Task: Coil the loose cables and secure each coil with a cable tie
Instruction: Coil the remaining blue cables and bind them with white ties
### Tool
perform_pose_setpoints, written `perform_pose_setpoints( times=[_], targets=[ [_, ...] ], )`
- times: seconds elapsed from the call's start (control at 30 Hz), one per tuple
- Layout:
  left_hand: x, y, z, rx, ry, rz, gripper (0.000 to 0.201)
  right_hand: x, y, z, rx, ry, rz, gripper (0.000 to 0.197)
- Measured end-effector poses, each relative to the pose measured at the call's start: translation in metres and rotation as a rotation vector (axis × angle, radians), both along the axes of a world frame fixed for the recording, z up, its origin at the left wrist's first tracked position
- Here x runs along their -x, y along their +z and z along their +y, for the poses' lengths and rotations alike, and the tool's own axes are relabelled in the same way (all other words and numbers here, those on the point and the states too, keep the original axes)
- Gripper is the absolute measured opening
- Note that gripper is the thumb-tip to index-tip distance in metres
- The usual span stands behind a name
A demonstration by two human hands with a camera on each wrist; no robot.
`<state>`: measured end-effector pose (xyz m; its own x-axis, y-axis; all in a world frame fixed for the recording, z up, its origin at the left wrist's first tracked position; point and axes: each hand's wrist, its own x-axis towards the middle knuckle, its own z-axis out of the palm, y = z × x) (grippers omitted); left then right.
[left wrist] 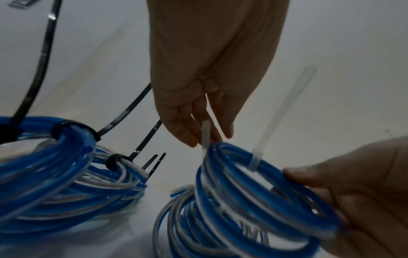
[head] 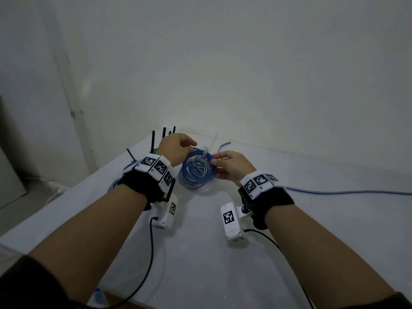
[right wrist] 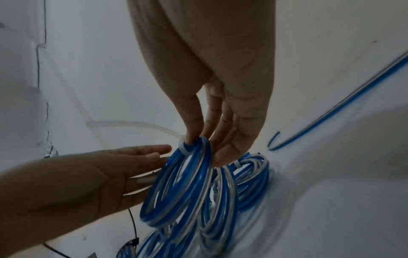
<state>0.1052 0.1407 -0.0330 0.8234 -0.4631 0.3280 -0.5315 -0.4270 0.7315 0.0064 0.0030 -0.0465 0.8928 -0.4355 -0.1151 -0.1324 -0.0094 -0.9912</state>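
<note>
A blue-and-clear cable coil point(head: 197, 169) point(left wrist: 253, 192) point(right wrist: 181, 183) stands on edge on the white table point(head: 223, 253). My right hand point(head: 227, 166) point(right wrist: 205, 144) grips its rim between fingertips and thumb. A white cable tie point(left wrist: 284, 113) point(right wrist: 185, 148) is looped round the rim, its tail sticking out. My left hand point(head: 178, 146) point(left wrist: 198, 131) reaches the far side of the coil, its fingers nearly straight, pinching the end of a second white tie strip point(left wrist: 206, 134).
Finished blue coils bound with black ties point(left wrist: 66, 165) lie to the left, their black tails point(head: 163, 132) pointing up. A loose blue cable point(head: 334, 192) point(right wrist: 353, 97) runs off to the right. More coils point(right wrist: 251, 178) lie under the held one. The wall is close behind.
</note>
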Motion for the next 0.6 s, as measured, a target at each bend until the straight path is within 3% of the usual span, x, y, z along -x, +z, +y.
perform_pose_setpoints(
  times=[0.27,0.43,0.6],
  targets=[
    [0.0,0.013,-0.004,0.041,0.022,0.0,0.014,0.0,-0.015,-0.001,0.211,0.052,0.123,0.014],
    [0.012,0.031,-0.021,0.046,-0.007,-0.04,0.017,0.005,-0.012,-0.017,0.267,0.052,0.149,0.002],
    [0.031,0.055,-0.054,-0.059,-0.152,-0.084,0.014,0.027,0.003,-0.069,0.549,0.013,0.343,0.011]
  ],
)
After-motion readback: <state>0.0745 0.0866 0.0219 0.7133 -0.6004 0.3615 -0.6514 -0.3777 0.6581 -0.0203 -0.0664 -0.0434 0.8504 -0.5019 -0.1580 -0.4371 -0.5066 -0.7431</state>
